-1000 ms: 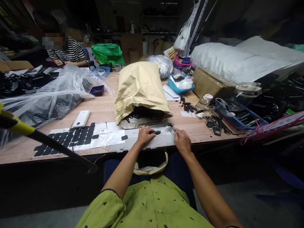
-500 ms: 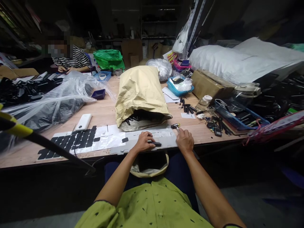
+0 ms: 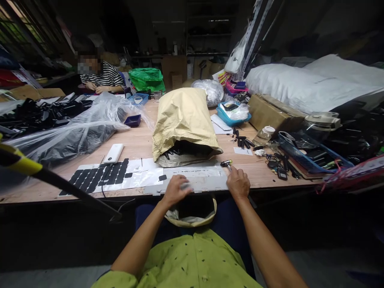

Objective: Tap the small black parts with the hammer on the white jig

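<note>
My right hand (image 3: 238, 184) is closed round the handle of a small hammer (image 3: 226, 163), whose yellow-and-black head lies over the right end of a grey board (image 3: 207, 184) at the table's front edge. My left hand (image 3: 176, 190) hovers at the board's near edge, its fingertips smeared by motion; whether anything is between them I cannot make out. Just below it, an open beige bag (image 3: 195, 222) sits on my lap, dark inside. Behind the board lies a large beige sack (image 3: 186, 120), its mouth towards me and black pieces showing within.
To the left are a sheet of black stickers (image 3: 99, 176), a white power bank (image 3: 114, 153) and plastic-covered goods (image 3: 81, 136). On the right are black parts (image 3: 243, 141), a jar (image 3: 264, 136), a blue basket (image 3: 315, 156) and a carton (image 3: 270, 112). A co-worker (image 3: 108, 78) sits at far left.
My left hand has drawn back towards the lap bag; the dark elongated piece under its fingers no longer shows. My right hand keeps the hammer. The whole view has shifted slightly.
</note>
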`<state>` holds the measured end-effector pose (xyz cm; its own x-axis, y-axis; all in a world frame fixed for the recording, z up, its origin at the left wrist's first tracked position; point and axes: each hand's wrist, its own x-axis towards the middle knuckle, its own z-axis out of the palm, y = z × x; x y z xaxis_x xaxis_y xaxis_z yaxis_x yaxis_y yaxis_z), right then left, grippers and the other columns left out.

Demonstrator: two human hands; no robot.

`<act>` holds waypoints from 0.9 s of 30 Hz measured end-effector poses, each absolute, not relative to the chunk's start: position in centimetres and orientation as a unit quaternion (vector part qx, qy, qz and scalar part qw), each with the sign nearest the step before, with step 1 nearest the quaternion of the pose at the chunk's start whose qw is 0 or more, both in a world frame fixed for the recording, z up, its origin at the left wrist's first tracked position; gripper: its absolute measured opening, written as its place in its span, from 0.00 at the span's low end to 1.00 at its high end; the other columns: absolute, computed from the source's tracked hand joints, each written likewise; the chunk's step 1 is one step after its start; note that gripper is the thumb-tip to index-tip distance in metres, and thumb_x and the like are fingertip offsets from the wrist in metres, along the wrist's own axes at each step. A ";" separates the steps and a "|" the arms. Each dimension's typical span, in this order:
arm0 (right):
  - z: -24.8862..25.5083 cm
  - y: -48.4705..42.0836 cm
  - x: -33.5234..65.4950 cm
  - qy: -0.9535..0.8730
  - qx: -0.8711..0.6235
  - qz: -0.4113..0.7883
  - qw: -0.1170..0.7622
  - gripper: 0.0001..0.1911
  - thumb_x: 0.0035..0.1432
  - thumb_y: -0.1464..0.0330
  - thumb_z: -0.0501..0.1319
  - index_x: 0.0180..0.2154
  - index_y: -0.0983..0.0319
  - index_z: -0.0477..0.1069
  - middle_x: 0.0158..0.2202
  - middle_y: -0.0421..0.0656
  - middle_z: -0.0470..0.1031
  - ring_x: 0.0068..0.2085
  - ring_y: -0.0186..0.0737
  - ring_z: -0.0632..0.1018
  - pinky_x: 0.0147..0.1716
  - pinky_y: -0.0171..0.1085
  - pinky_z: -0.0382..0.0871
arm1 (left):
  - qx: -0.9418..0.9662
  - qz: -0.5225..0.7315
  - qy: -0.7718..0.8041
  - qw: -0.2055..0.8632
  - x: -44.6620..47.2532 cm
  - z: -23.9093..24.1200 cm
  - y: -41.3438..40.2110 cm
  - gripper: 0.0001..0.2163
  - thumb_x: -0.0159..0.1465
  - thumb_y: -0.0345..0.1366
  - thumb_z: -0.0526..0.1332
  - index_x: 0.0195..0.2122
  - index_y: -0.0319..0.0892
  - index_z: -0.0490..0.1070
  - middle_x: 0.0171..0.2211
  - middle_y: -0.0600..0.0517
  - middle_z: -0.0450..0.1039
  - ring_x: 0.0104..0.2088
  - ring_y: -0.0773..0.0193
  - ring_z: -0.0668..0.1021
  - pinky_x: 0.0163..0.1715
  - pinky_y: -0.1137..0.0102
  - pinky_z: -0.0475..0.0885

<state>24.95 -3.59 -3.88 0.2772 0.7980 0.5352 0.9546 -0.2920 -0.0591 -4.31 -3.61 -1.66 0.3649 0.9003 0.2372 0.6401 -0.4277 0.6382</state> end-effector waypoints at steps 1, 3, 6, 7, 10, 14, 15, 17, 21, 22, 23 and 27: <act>-4.0 -3.6 25.0 -0.565 -0.775 -0.209 0.191 0.15 0.60 0.73 0.55 0.46 0.62 0.76 0.33 0.47 0.69 0.36 0.44 0.68 0.31 0.39 0.54 | 0.758 0.304 0.533 0.221 -4.4 -1.1 -2.2 0.11 0.60 0.43 0.67 0.41 0.44 0.80 0.41 0.46 0.78 0.43 0.55 0.78 0.47 0.61 0.74; -4.1 -3.5 25.0 -0.565 -0.774 -0.211 0.194 0.15 0.60 0.73 0.55 0.46 0.62 0.76 0.33 0.47 0.69 0.35 0.44 0.68 0.31 0.38 0.54 | 0.675 0.311 0.638 0.200 -4.7 0.2 0.9 0.13 0.63 0.42 0.62 0.43 0.42 0.79 0.39 0.45 0.79 0.39 0.57 0.79 0.42 0.63 0.74; -4.3 -3.4 25.0 -0.566 -0.772 -0.214 0.196 0.15 0.60 0.73 0.55 0.46 0.62 0.76 0.33 0.47 0.69 0.35 0.44 0.68 0.31 0.38 0.55 | 0.562 0.259 0.769 0.163 -5.2 2.4 4.9 0.15 0.64 0.44 0.60 0.41 0.39 0.79 0.40 0.41 0.80 0.43 0.51 0.80 0.40 0.62 0.74; -4.3 -3.4 24.9 -0.567 -0.771 -0.214 0.197 0.15 0.60 0.73 0.55 0.46 0.62 0.76 0.32 0.47 0.69 0.35 0.43 0.68 0.31 0.38 0.55 | 0.532 0.236 0.798 0.159 -5.3 2.9 5.9 0.16 0.63 0.46 0.60 0.39 0.39 0.80 0.41 0.40 0.80 0.44 0.48 0.80 0.40 0.61 0.74; -4.4 -3.3 24.9 -0.570 -0.769 -0.211 0.197 0.15 0.60 0.73 0.55 0.46 0.62 0.75 0.32 0.46 0.69 0.35 0.43 0.68 0.31 0.38 0.55 | 0.471 0.193 0.845 0.163 -5.3 3.7 7.8 0.16 0.62 0.47 0.62 0.37 0.39 0.80 0.43 0.36 0.80 0.46 0.44 0.80 0.40 0.59 0.74; -4.3 -3.3 24.7 -0.568 -0.771 -0.213 0.193 0.15 0.59 0.74 0.55 0.46 0.62 0.75 0.32 0.47 0.69 0.36 0.44 0.68 0.32 0.38 0.56 | 0.435 0.189 0.864 0.169 -5.3 3.8 8.6 0.12 0.60 0.43 0.63 0.38 0.40 0.80 0.46 0.37 0.80 0.46 0.45 0.80 0.41 0.58 0.74; -4.2 -3.3 24.6 -0.567 -0.773 -0.212 0.191 0.16 0.59 0.74 0.55 0.46 0.62 0.75 0.33 0.47 0.69 0.36 0.44 0.68 0.32 0.38 0.56 | 0.433 0.187 0.864 0.173 -5.4 3.9 8.5 0.12 0.60 0.42 0.64 0.37 0.40 0.80 0.45 0.37 0.80 0.46 0.45 0.81 0.41 0.58 0.74; -4.1 -3.3 24.4 -0.565 -0.776 -0.207 0.188 0.16 0.59 0.74 0.55 0.47 0.62 0.75 0.33 0.47 0.69 0.36 0.44 0.68 0.32 0.38 0.56 | 0.436 0.183 0.862 0.183 -5.7 4.1 8.1 0.11 0.58 0.43 0.65 0.35 0.42 0.80 0.44 0.39 0.80 0.46 0.45 0.81 0.40 0.59 0.74; -3.9 -3.3 24.1 -0.562 -0.783 -0.195 0.181 0.16 0.59 0.73 0.55 0.47 0.62 0.75 0.34 0.47 0.70 0.37 0.44 0.68 0.33 0.38 0.56 | 0.473 0.192 0.838 0.195 -6.0 4.4 5.7 0.09 0.56 0.43 0.66 0.34 0.46 0.80 0.40 0.45 0.82 0.44 0.48 0.81 0.37 0.62 0.73; -3.8 -3.3 24.1 -0.562 -0.784 -0.192 0.180 0.16 0.59 0.73 0.55 0.47 0.62 0.75 0.34 0.47 0.70 0.37 0.44 0.68 0.33 0.38 0.57 | 0.499 0.195 0.820 0.202 -5.8 4.3 4.9 0.08 0.56 0.42 0.66 0.34 0.47 0.80 0.39 0.47 0.82 0.43 0.50 0.81 0.36 0.64 0.73; -3.8 -3.3 24.1 -0.563 -0.784 -0.189 0.180 0.16 0.59 0.73 0.55 0.47 0.62 0.75 0.35 0.47 0.70 0.37 0.44 0.68 0.33 0.38 0.57 | 0.532 0.198 0.795 0.213 -5.4 4.1 4.1 0.08 0.57 0.41 0.65 0.36 0.47 0.80 0.37 0.49 0.82 0.41 0.52 0.81 0.35 0.66 0.72; -3.6 -3.4 24.1 -0.565 -0.786 -0.173 0.182 0.17 0.60 0.72 0.54 0.49 0.62 0.74 0.35 0.48 0.70 0.38 0.45 0.68 0.34 0.39 0.58 | 0.673 0.213 0.662 0.251 -2.8 2.6 1.5 0.08 0.57 0.38 0.66 0.38 0.48 0.80 0.36 0.53 0.80 0.37 0.60 0.79 0.34 0.70 0.70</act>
<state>24.10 -3.41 -3.59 0.3011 0.8251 0.4781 0.9512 -0.2951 -0.0898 -2.76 1.49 2.59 0.0317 0.9985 -0.0446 0.7846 0.0028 0.6200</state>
